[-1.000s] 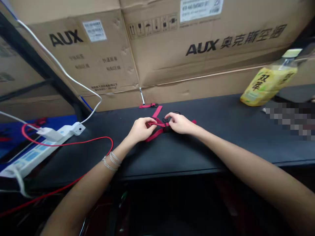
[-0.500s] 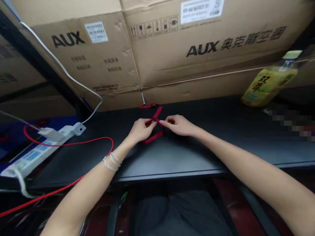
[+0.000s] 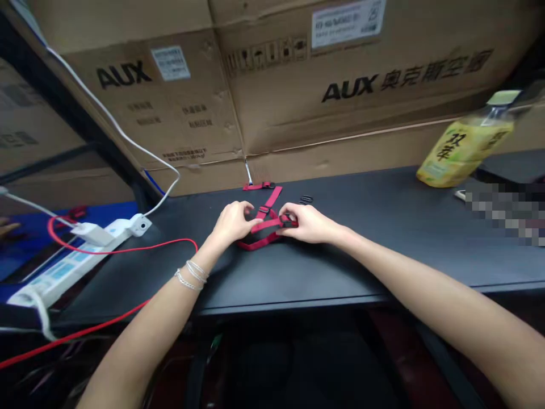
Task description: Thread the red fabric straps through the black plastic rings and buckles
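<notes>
Large brown cardboard boxes (image 3: 340, 96) with black AUX print stood in a wall behind a long black table top (image 3: 361, 255). On the left side lay a white plastic power strip (image 3: 63, 272), with a thin red cable (image 3: 128, 250) curving across the table, and a thin white cable (image 3: 145, 196) ran up along the boxes. Far to the right stood a plastic bottle with a yellow-green label (image 3: 460, 147). In the middle of the table, near the far edge, lay a flat red nylon webbing strap (image 3: 259, 243) formed into loops, between the person's two hands. It seemed light and soft, so it would fold easily and not keep its shape, and the firm places to take hold of it were its hard fittings. A small black plastic slider (image 3: 264, 209) sat on the webbing. The left hand (image 3: 233, 222), with thin silver chain bracelets (image 3: 191, 274) on its wrist, was curved and closed lightly over the webbing beside this slider, but I could not tell how firm its hold was. The right hand (image 3: 309, 223) pinched the webbing with its fingers, close to a black plastic buckle (image 3: 289, 221). Just beyond it lay a pair of small black plastic rings (image 3: 305, 199), touched by neither hand.
</notes>
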Motion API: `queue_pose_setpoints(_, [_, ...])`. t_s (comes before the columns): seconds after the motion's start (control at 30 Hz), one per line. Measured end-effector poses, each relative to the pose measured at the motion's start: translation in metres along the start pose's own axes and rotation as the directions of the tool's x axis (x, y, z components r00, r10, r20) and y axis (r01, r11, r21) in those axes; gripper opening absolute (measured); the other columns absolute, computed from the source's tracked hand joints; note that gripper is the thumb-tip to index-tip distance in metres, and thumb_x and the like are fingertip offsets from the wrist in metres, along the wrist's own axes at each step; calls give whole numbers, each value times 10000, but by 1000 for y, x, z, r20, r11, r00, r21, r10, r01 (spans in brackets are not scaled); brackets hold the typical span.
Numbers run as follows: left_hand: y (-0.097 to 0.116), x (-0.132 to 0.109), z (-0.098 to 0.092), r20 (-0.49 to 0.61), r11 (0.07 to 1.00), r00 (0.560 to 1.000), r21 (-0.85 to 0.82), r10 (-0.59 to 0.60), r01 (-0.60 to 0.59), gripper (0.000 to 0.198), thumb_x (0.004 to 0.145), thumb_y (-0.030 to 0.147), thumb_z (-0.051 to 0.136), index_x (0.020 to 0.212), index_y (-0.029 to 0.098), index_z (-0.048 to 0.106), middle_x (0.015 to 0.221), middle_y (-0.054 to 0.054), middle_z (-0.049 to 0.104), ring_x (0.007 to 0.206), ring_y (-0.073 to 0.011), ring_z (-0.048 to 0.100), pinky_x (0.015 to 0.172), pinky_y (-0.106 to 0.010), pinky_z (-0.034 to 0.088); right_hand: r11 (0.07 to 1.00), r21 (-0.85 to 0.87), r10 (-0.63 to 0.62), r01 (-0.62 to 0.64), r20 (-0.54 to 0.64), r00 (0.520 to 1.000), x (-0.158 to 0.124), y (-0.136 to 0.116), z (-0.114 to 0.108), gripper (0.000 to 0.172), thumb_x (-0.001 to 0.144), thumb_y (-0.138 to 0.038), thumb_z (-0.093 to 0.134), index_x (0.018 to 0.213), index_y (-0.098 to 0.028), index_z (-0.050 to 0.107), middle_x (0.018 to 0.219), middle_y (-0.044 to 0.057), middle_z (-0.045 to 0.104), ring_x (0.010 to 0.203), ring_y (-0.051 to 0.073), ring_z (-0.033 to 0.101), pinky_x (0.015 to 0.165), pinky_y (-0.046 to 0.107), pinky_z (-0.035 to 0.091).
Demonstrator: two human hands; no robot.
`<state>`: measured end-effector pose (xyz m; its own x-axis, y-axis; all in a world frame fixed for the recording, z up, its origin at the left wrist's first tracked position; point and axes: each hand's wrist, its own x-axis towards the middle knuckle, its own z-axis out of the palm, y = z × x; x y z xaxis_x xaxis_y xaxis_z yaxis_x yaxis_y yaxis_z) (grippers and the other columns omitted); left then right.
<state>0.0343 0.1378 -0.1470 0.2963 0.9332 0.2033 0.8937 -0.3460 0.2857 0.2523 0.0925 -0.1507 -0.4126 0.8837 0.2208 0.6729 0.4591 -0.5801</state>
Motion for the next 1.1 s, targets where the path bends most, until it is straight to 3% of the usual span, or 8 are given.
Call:
queue_pose_setpoints(0.07, [-3,2,2,62,1000,998,3,-16,16,543,686,492,714,1084,125,680,1002,-135,694,906,-274,643,804,-333,487,1000,13,-25,25,31,999,0,0,0,369,741,-360,695,1032,-151,610,737,-3,574,612,108,465,593,220,329])
queue_pose_setpoints(0.2, [-1,3,4,165,997,986,-58,-38,48,390,725,372,698,1053,161,702,967,-88,714,801,-218,652,754,-297,489,999,-10,-45,47,130,990,-1,0,1,332,729,-298,706,1022,-153,652,739,6,592,610,108,468,606,221,334])
queue_pose_setpoints(0.4, [-1,2,3,182,996,983,-79,-15,30,293,751,240,640,1031,192,712,928,-50,718,773,-184,639,715,-259,479,997,29,-77,73,160,984,-1,1,4,130,763,-179,613,862,-134,684,666,8,599,580,103,467,587,218,326])
queue_pose_setpoints(0.6, [1,1,1,199,998,980,-68,3,10,296,746,182,598,1022,199,704,932,-45,711,783,-175,633,711,-250,471,990,62,-122,126,-68,990,2,5,6,201,713,-95,572,861,-126,705,702,20,629,620,107,495,618,221,352])
queue_pose_setpoints(0.8, [-3,2,4,188,998,982,-47,-20,30,256,687,161,600,929,178,682,905,-63,706,803,-186,632,695,-244,462,984,135,-63,118,-356,932,5,8,3,205,708,-167,592,852,-140,735,745,35,626,634,120,518,615,239,381])
queue_pose_setpoints(0.93, [-6,2,4,133,998,991,-62,-22,30,203,655,174,619,854,189,658,874,-63,694,797,-199,626,697,-257,463,979,189,3,81,-406,914,7,10,0,200,685,-166,598,833,-151,731,775,43,645,711,153,558,674,261,412])
queue_pose_setpoints(1.1, [-2,-1,1,149,993,987,-88,-62,76,121,652,202,631,772,207,613,777,-32,671,722,-187,605,666,-261,435,896,443,153,39,-389,909,12,12,2,113,662,-224,627,728,-134,645,681,6,602,648,131,515,610,246,387])
